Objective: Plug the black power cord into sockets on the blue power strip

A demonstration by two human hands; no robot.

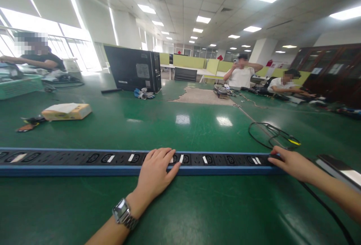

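Power strip (84, 160) spans the lower middle of the frame; my left hand (156, 171) lies flat and open on it, my right hand (290, 162) loosely grips its end. Press evenly so it stays put.

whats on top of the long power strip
Both hands rest on the power strip: left hand mid-strip, right hand at its right end. White labels show between sockets; sockets under the hands are hidden.

We can read no text anywhere. The white stickers on the long power strip (84, 159) look blank or too small, and the pale label on the back of the black computer case (132, 68) is too blurred.
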